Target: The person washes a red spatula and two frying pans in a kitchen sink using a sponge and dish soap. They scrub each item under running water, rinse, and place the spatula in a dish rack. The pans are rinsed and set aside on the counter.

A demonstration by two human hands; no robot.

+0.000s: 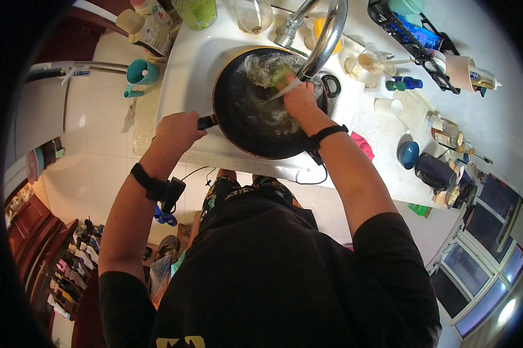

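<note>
A large black wok (253,126) with water in it rests over a white sink (192,74). Its long black handle (206,122) points left, and my left hand (179,130) is wrapped around it. Inside the wok, my right hand (300,100) presses on a blurred greenish scrubbing pad (281,77) near the far wall. Water falls from the curved chrome faucet (329,39) beside my right fingers, partly covering them. Suds swirl around the pad. A small black loop handle (331,85) stands out on the wok's right side.
Bottles (150,35) and a teal cup (142,73) stand left of the sink. A clear jar (253,15) sits behind it. At right are a plastic cup (368,65), a white cup (388,106), a blue bowl (408,155) and a black wall rack (411,43).
</note>
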